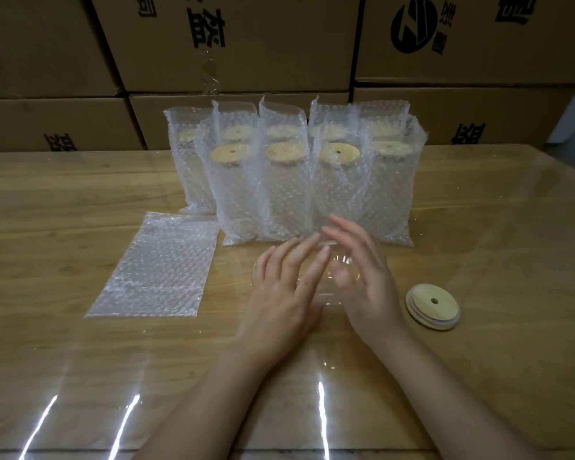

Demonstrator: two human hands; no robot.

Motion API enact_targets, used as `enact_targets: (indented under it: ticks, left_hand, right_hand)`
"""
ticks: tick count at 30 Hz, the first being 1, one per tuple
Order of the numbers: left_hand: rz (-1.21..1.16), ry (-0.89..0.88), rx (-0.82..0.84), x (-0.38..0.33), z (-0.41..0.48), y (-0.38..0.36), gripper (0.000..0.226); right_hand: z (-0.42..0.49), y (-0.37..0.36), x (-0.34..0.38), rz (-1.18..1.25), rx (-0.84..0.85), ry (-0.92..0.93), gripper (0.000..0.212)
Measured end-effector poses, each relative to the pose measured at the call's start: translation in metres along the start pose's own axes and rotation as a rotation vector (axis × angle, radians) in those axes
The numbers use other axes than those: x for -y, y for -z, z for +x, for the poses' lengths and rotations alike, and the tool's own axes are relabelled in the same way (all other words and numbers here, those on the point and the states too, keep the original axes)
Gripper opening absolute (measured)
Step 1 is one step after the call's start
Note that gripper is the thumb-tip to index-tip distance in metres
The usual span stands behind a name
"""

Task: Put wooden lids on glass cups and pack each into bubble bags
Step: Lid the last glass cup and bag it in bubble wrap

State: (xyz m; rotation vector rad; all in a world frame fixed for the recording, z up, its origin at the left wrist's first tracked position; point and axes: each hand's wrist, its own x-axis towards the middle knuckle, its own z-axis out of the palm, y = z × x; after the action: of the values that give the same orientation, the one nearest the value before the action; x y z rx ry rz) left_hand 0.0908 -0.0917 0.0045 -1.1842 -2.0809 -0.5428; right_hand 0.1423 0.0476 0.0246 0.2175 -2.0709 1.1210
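stacked brown cardboard boxes [246,44] with black print wall off the far side. a long wooden table [80,360] under a glossy clear sheet runs from them to the near edge, with bare surface in front of the wrists and to the far left and right.

9 upright bubble bags [286,194], each holding a lidded cup, stand in 2 rows at the table's middle, 5 behind and 4 in front. the front row sits just beyond the fingertips. a flat empty bubble bag [153,263] lies left of the hands, near but apart.

the left hand [286,293] and right hand [362,280] face each other, fingers straight and slightly spread, not curled. the clear glass cup [326,290] sits between the 2 palms, and the left fingers lie against its side. i cannot tell how firmly the right palm touches it.

a round pale wooden lid [433,306] with a centre hole lies flat just right of the right wrist, untouched.
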Motion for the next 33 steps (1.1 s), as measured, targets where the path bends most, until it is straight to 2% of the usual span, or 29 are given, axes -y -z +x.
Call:
enact_targets:
  ticks: [2,5,8,10,12,14,16,18,21,24,27,29,31,33]
  left_hand:
    - [-0.070,0.049,-0.042,0.002,0.000,-0.003,0.079]
    - [-0.176,0.150,-0.125,0.004,0.001,-0.007,0.080]
    - [-0.373,0.313,-0.206,0.009,-0.001,-0.009,0.089]
    - [-0.536,0.418,-0.189,0.010,-0.002,-0.008,0.099]
    - [-0.673,0.478,-0.143,0.009,-0.001,-0.007,0.105]
    - [-0.759,0.509,-0.098,0.009,-0.001,-0.008,0.108]
    - [-0.796,0.549,-0.078,0.012,0.000,-0.009,0.109]
    - [-0.803,0.595,-0.077,0.014,0.003,-0.010,0.109]
    - [-0.833,0.652,-0.081,0.016,0.004,-0.009,0.108]
    - [-0.872,0.684,-0.053,0.018,0.003,-0.010,0.105]
    - [-0.958,0.766,-0.003,0.018,0.003,-0.013,0.094]
    - [-0.983,0.798,0.011,0.018,0.002,-0.013,0.089]
    - [-0.984,0.810,0.011,0.017,0.002,-0.013,0.087]
    - [-0.983,0.823,0.004,0.016,0.002,-0.013,0.087]
  right_hand:
    - [-0.001,-0.002,-0.002,-0.115,0.000,0.108,0.039]
    - [-0.004,-0.003,-0.005,-0.035,-0.038,0.153,0.043]
    - [-0.001,0.007,-0.001,0.147,-0.106,-0.072,0.035]
    - [0.008,0.021,0.000,-0.026,-0.079,-0.224,0.025]
    - [0.019,0.043,-0.005,-0.347,0.131,-0.355,0.028]
    - [0.025,0.064,-0.007,-0.642,0.488,-0.538,0.053]
    - [0.023,0.079,-0.010,-0.777,0.735,-0.739,0.081]
    - [0.016,0.089,-0.015,-0.791,0.816,-0.830,0.092]
    - [0.008,0.101,-0.022,-0.866,0.892,-0.772,0.074]
    - [0.004,0.105,-0.022,-0.904,0.888,-0.669,0.050]
    - [0.013,0.106,-0.015,-0.781,0.838,-0.564,0.042]
    - [0.024,0.100,-0.002,-0.501,0.679,-0.492,0.040]
    - [0.038,0.086,0.016,-0.191,0.457,-0.416,0.041]
    - [0.052,0.067,0.033,0.015,0.210,-0.295,0.041]
